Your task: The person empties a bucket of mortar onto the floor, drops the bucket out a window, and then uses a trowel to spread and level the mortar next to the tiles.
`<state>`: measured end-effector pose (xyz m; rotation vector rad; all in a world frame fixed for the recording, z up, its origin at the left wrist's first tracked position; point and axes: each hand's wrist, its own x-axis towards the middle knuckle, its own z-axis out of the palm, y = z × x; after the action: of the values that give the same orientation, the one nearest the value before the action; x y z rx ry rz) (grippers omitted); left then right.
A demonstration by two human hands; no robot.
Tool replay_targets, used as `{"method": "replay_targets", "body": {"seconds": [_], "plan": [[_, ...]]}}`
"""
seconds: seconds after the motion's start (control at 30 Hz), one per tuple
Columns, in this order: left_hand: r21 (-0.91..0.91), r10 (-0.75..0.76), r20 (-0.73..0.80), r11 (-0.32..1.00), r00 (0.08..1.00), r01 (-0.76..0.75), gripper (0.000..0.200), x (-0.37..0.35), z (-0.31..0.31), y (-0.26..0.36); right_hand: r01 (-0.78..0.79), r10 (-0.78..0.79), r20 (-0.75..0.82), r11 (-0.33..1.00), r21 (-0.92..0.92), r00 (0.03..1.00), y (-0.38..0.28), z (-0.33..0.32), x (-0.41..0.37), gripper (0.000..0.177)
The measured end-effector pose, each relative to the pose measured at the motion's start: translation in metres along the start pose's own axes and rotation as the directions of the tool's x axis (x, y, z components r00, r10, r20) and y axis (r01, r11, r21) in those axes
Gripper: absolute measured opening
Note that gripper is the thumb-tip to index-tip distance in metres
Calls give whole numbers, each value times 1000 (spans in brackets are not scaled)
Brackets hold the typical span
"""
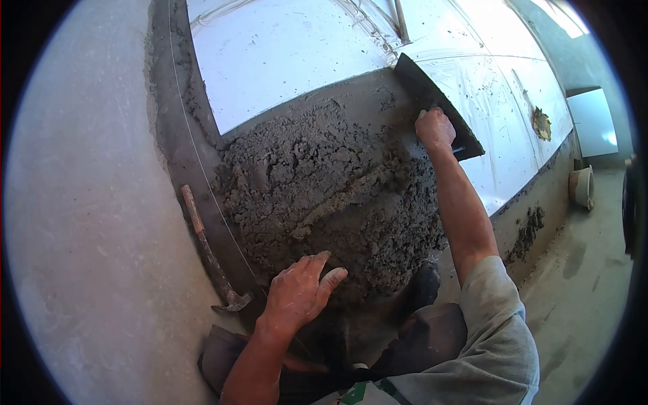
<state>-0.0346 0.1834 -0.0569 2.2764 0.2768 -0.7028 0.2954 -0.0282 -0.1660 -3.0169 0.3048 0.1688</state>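
Note:
My right hand (435, 128) is closed around the handle of a plastering trowel (437, 94). The trowel's long dark blade is tilted at the border between the grey mortar (304, 155) and the white tiles (283, 54). My left hand (297, 290) holds nothing, its thumb apart from the fingers, over the near edge of the mortar. Rough and lumpy, the mortar bed fills the space between both hands. A hammer (209, 253) with a worn handle lies to the left of my left hand, along the foot of the wall.
A thin string line (196, 143) runs along the plastered wall (88, 202) on the left. On the tiles at right lies a yellowish-brown lump (541, 125). A bucket (581, 187) lies tipped on the lower floor, near a leaning white panel (592, 121). My boot (424, 283) touches the mortar.

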Motion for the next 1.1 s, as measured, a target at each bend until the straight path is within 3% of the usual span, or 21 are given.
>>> {"method": "replay_targets", "body": {"seconds": [0.43,0.63,0.73,0.8,0.93,1.0,1.03,1.1], "plan": [[10,51,-8,999,999,-51,58,-3,5,1,212,-213,70,977,15,975,-28,7,-36,40],[18,58,-15,998,998,-58,58,-2,7,0,391,-383,144,920,-28,913,-48,11,-54,41],[19,57,-26,998,998,-56,58,-3,7,0,494,-480,183,869,-38,858,-55,5,-72,40],[21,64,-33,998,997,-64,57,-3,6,0,525,-478,395,851,-14,784,-55,-4,-92,38],[25,71,-65,997,995,-70,57,-4,6,-1,694,-655,335,720,2,678,-29,-3,-121,39],[22,65,-67,998,996,-64,57,-5,7,-2,839,-827,138,538,-87,545,-19,0,-121,35],[12,66,-63,998,996,-65,57,-5,8,-1,845,-833,141,529,-80,535,-23,-1,-117,35],[10,45,-41,999,998,-45,58,-5,9,0,641,-616,241,767,-30,750,-40,-4,-100,36]]}}
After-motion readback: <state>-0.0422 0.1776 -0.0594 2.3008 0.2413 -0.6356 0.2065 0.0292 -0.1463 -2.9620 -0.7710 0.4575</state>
